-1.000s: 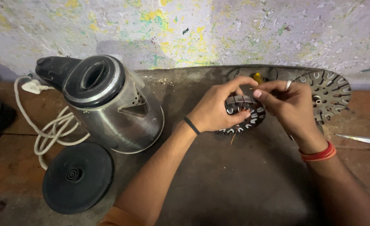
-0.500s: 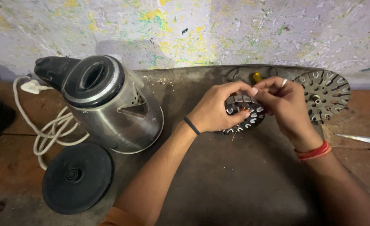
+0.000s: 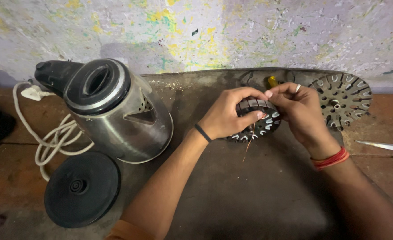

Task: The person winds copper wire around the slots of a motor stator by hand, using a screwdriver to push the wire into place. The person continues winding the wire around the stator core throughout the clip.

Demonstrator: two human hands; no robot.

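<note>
My left hand [image 3: 229, 113] grips a round, slotted metal motor core [image 3: 259, 122], dark with pale tooth ends, tilted on a dark mat [image 3: 249, 195]. Thin copper wire [image 3: 251, 136] hangs from the core's lower side. My right hand [image 3: 299, 109] pinches at the top of the core, fingers closed on its rim or on wire there; which one is hidden. It wears a ring, and red threads circle the wrist. A black band sits on my left wrist.
A steel electric kettle [image 3: 116, 113] with black lid stands at left, its black round base [image 3: 81, 189] and white cord [image 3: 49, 133] beside it. A second slotted metal disc [image 3: 341, 100] lies at right, scissors or tweezers [image 3: 385, 146] near the right edge, a yellow-handled tool [image 3: 272, 82] behind.
My right hand has drawn slightly nearer the core's top. The core and my left hand have barely moved.
</note>
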